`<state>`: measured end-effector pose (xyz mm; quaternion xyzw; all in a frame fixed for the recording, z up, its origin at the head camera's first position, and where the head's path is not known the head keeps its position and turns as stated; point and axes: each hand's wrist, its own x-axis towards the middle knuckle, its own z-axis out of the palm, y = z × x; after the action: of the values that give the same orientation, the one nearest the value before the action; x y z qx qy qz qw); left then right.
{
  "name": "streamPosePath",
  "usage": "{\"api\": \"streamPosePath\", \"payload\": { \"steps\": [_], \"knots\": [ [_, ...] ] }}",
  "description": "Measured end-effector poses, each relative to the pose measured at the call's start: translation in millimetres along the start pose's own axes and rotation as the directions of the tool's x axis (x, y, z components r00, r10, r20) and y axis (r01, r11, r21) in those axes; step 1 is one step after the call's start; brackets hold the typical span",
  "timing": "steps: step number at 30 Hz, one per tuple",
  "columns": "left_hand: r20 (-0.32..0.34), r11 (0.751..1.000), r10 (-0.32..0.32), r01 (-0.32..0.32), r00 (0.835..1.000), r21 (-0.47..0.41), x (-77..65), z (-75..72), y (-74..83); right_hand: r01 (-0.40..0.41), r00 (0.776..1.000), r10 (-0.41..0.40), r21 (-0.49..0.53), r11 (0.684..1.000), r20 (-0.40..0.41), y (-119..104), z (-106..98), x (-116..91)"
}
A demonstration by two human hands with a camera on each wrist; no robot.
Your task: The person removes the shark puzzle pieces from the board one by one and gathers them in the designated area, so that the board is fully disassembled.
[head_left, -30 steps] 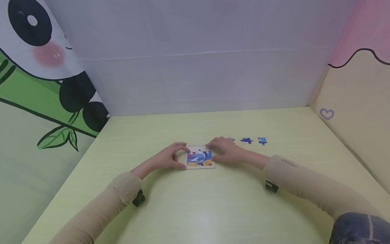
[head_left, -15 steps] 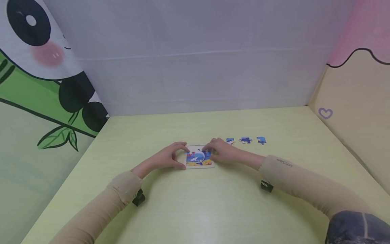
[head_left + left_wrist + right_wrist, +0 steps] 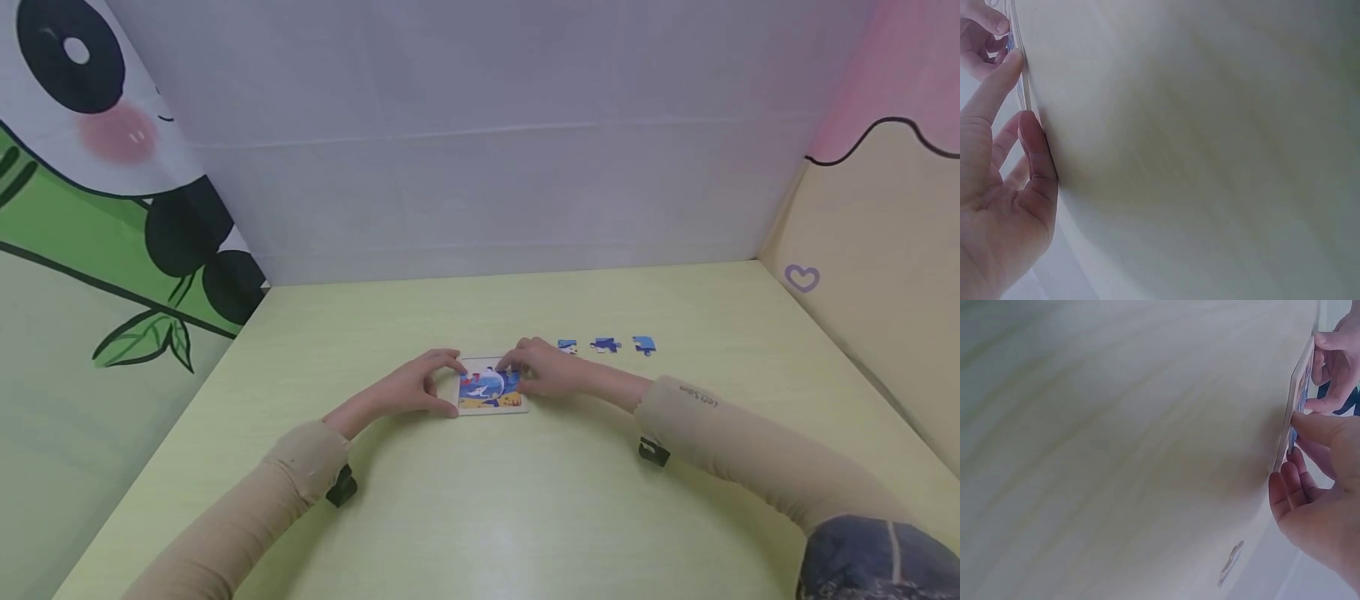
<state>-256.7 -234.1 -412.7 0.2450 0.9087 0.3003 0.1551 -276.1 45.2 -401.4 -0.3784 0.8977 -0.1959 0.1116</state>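
Observation:
A small jigsaw board (image 3: 491,410) with a pale frame and a blue and sandy sea picture lies on the table. My left hand (image 3: 417,382) holds its left edge, the thumb near the front corner and the fingertips farther up. From the right, my right hand (image 3: 551,370) reaches over the board's right side, thumb and fingers bent. In the right wrist view, a blue puzzle piece (image 3: 1293,436) shows between the thumb and fingers of that hand, mostly hidden. Its exact fit in the board cannot be seen.
Behind my right hand, a row of loose jigsaw pieces lies on the table: a blue and white piece (image 3: 567,346), a dark blue piece (image 3: 605,344) and a lighter blue piece (image 3: 643,345). A pale curtain (image 3: 510,200) stands at the table's back edge.
My right hand has shifted slightly left, its fingertips now over the board's right part. The nearest loose piece shows more from behind it. The left hand has stayed in place.

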Motion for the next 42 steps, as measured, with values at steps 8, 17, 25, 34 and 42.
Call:
{"api": "streamPosePath", "payload": {
  "steps": [8,17,25,34,42],
  "knots": [
    [0.004,1.0,-0.016,0.016,1.0,0.001,1.2,0.3,0.0,0.004,1.0,-0.004,0.003,1.0,0.007,-1.6,-1.5,-0.2],
    [0.005,1.0,-0.01,0.01,1.0,0.005,1.1,0.8,-0.7,0.017,0.999,-0.015,-0.029,0.999,0.043,1.9,-2.0,3.0],
    [0.008,1.0,-0.02,0.02,1.0,0.009,0.7,0.9,0.4,-0.006,0.999,0.006,0.009,1.0,0.032,0.4,-2.2,3.0],
    [0.01,1.0,-0.017,0.017,1.0,0.001,1.4,0.2,-0.1,-0.024,0.998,0.02,0.066,0.998,0.061,-0.6,-6.5,2.9],
    [0.014,1.0,-0.022,0.022,1.0,-0.003,3.1,1.4,-2.3,-0.031,0.999,0.027,0.079,0.996,0.047,1.8,-2.9,3.5]
  ]
}}
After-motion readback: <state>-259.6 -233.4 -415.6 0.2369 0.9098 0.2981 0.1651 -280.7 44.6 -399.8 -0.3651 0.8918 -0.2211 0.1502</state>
